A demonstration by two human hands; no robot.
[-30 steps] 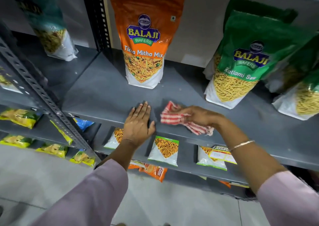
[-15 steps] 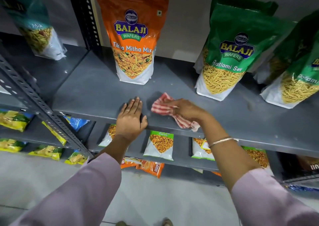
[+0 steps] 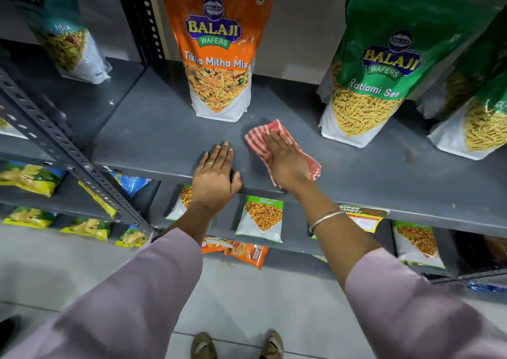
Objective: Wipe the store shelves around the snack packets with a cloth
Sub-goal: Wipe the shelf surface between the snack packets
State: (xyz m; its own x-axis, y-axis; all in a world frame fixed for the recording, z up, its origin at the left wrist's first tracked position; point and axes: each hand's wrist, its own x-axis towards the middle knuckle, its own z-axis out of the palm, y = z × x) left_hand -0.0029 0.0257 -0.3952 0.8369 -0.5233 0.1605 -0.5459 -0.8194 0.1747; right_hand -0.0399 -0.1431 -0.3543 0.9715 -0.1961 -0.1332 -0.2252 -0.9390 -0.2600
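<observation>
A red-and-white striped cloth (image 3: 256, 141) lies flat on the grey metal shelf (image 3: 153, 136). My right hand (image 3: 284, 159) presses down on it with fingers stretched out. My left hand (image 3: 215, 177) rests flat on the shelf's front edge just left of the cloth, empty. An orange Tikha Mitha Mix packet (image 3: 218, 45) stands upright behind the hands. A green Ratlami Sev packet (image 3: 384, 65) stands to the right, with more green packets (image 3: 477, 117) beside it.
A slotted steel upright (image 3: 63, 144) runs diagonally at left. A teal packet (image 3: 68, 34) stands on the neighbouring shelf. Small snack packets (image 3: 262, 218) and a price label (image 3: 363, 217) fill the lower shelves. My shoes (image 3: 203, 345) stand on the tiled floor.
My right hand has flattened over the cloth and pushed it further back on the shelf, toward the orange packet. My left hand stays on the shelf edge.
</observation>
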